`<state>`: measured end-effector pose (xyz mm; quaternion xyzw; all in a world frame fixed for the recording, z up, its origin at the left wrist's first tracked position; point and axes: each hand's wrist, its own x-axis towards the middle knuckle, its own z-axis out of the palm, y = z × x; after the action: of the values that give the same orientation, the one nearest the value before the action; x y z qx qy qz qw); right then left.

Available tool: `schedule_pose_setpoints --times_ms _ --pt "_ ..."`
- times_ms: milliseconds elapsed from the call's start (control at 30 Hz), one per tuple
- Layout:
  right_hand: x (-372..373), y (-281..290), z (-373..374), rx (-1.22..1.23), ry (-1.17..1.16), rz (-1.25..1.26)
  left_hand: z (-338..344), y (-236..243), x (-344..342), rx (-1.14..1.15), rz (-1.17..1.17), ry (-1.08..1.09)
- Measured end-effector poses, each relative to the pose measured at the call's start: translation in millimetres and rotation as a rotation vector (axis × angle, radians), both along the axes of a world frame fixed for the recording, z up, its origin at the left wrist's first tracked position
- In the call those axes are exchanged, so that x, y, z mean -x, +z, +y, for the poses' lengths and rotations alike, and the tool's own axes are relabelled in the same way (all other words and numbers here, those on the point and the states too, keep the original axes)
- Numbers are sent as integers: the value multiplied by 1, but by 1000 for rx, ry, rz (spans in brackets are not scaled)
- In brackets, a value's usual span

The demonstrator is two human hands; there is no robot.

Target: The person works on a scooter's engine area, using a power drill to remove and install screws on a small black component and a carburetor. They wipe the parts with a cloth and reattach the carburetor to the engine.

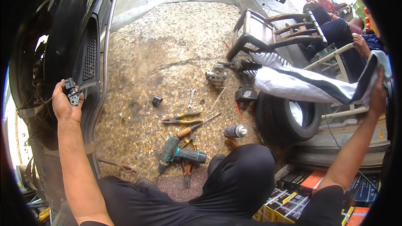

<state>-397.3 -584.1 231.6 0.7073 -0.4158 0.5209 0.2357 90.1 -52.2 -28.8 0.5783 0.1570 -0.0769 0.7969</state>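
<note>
My left hand (66, 105) is closed round a small black part with a metal bracket (73, 95), held beside the dark vehicle body (63, 42). Far off to the right, my right hand (379, 94) grips one end of a white and black cloth (310, 79). The cloth stretches leftward over a tyre (299, 119), and its striped far end lies near a wooden chair (256, 29). Some of my right fingers are hidden behind the cloth.
On the speckled ground lie a teal drill (171, 150), yellow-handled pliers (184, 119), a wrench (191, 98), a spray can (235, 131) and a metal carburetor-like part (216, 76). Strapped boxes (284, 205) stand at lower right. A seated person (356, 46) is at upper right.
</note>
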Motion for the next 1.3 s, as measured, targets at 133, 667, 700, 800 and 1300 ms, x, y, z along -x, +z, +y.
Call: schedule_pose_setpoints --times_ms 133,667,700,800,1300 --pt "69 -141 -98 -568 -386 198 5 -6 3 -106 58 0" --pt "-58 -271 -37 -1051 327 614 64 -42 -4 -383 -19 -105" --pt "-50 -273 -35 -1096 274 674 67 -39 -2 -436 8 -138" --pt "-24 -281 -36 -1110 160 775 71 -36 4 -246 124 -155" --pt "50 -212 -110 -365 164 -188 93 -45 4 -276 224 -81"
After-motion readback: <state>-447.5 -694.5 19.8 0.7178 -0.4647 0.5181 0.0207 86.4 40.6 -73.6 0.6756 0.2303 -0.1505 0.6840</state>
